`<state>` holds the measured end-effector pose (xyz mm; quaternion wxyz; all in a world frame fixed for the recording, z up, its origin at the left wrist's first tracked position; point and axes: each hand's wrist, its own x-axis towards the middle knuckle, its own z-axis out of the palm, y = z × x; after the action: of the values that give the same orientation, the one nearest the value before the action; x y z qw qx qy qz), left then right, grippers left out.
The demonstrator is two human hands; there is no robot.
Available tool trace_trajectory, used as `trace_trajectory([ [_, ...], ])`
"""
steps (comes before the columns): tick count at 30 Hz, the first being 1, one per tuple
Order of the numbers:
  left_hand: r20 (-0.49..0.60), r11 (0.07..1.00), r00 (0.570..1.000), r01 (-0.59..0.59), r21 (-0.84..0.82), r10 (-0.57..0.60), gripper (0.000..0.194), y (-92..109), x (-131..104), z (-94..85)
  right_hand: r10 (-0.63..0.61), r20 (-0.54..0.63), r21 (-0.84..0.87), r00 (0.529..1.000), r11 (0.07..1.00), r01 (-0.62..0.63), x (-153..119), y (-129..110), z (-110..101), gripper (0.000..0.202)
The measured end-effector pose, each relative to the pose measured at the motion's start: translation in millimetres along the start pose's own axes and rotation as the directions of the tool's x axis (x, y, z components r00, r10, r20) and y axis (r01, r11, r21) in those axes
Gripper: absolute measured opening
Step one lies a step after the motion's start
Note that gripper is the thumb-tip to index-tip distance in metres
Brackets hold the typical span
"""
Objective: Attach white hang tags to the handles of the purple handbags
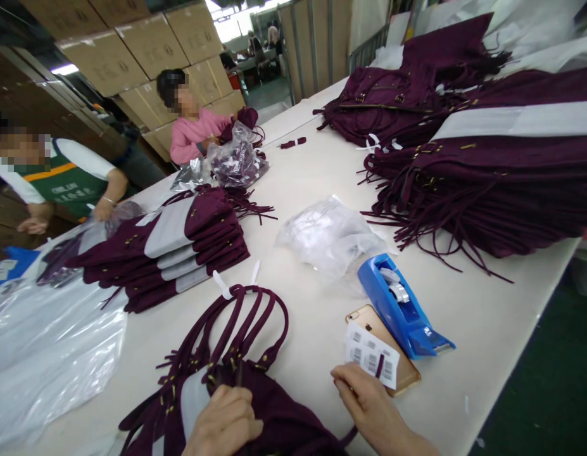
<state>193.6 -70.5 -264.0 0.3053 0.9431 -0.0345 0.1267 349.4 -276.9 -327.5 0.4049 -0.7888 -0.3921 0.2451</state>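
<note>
A burgundy handbag lies at the near edge of the table, its looped handles standing up with white ties on them. My left hand is closed at the bag's top edge, beside a grey-white wrap; a dark piece by its fingertips is unclear. To the right, my right hand has its fingers drawn together in a pinch, and whatever they hold is hidden. Just beyond it, a sheet of barcode labels with a small dark strip rests on a gold phone. A blue tape dispenser touches the phone.
Stacked burgundy bags lie at left, and a larger pile at right. Clear plastic sits mid-table; plastic sheets cover the left side. Across the table are a person in pink and another in a green apron.
</note>
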Motion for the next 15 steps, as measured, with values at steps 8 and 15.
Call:
trace_trajectory([
  [8, 0.057, 0.982, 0.984, -0.172, 0.073, 0.168, 0.015, -31.6, 13.7, 10.1, 0.035, -0.003, -0.299, 0.999, 0.954, -0.035, 119.7, 15.0, -7.3, 0.036],
  [15, 0.019, 0.996, 0.998, 0.058, 0.067, -0.059, 0.017, -15.1, 26.2, 14.4, 0.136, -0.152, -0.392, 0.979, 0.901, -0.186, 191.1, 54.2, -69.2, 0.043],
])
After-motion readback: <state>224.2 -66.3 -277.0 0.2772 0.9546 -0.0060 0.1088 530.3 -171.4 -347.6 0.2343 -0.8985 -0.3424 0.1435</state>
